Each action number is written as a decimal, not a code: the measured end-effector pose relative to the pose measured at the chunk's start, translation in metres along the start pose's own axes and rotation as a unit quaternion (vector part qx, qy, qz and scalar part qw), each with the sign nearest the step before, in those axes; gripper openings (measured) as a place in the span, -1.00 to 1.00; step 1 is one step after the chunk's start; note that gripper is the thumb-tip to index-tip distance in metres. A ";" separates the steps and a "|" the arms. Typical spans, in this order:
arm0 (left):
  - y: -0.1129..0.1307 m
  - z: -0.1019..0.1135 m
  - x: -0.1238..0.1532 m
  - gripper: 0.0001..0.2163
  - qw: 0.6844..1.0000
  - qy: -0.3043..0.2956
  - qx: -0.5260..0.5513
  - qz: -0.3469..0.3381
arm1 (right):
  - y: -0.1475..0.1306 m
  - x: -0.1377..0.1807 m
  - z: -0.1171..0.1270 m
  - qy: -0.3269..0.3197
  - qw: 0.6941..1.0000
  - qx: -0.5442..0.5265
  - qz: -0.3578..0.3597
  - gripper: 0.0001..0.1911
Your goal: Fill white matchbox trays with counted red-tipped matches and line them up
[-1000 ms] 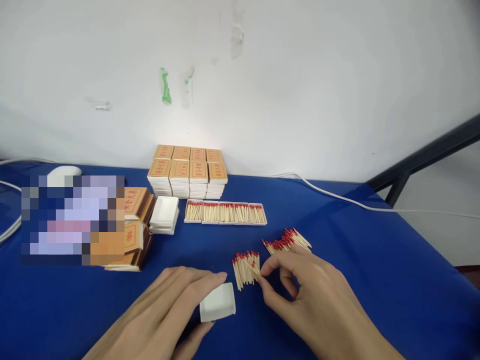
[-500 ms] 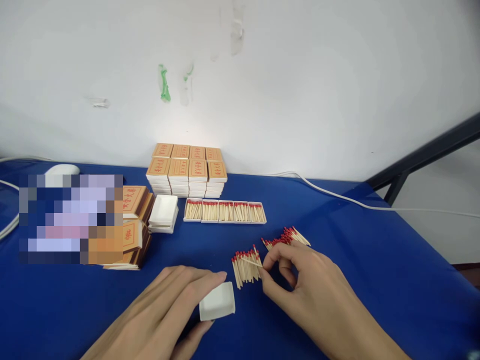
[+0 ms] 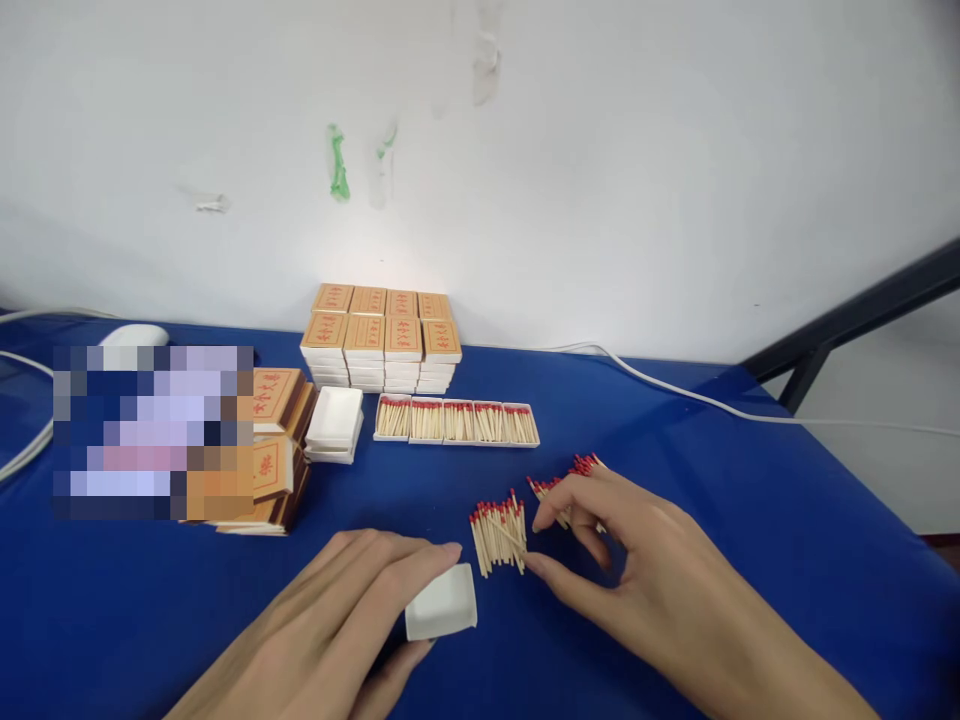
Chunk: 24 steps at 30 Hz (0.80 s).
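My left hand rests on the blue table, thumb and fingers holding a small white empty matchbox tray. My right hand lies just right of a small bundle of red-tipped matches, its thumb tip touching the bundle's lower end and its fingers spread above. A second loose pile of matches lies partly under the fingers of that hand.
A row of several filled match trays lies further back. Stacked orange matchboxes stand by the wall. Empty white trays and orange box sleeves sit at the left, near a blurred patch. A white cable crosses the table's back right.
My right hand let go of the single match it pinched; its fingers have spread over the far pile. The view shifted slightly. The left hand stays on the tray.
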State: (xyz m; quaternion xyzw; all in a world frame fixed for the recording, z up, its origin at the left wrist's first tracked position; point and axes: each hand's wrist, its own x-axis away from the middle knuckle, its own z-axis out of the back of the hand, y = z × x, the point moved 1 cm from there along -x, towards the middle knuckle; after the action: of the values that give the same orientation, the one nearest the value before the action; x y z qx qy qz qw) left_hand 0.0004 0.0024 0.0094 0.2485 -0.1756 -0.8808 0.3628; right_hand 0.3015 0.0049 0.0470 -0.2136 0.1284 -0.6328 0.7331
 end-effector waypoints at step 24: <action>-0.004 -0.002 0.001 -0.57 1.000 -0.020 0.019 0.015 | 0.006 -0.010 -0.001 0.021 0.993 0.024 0.116 -0.54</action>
State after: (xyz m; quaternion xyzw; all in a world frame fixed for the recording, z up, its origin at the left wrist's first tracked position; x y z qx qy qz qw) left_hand -0.0017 0.0041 0.0057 0.2351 -0.2028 -0.8768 0.3673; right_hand 0.3048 0.0151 0.0419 -0.1663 0.1521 -0.5510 0.8035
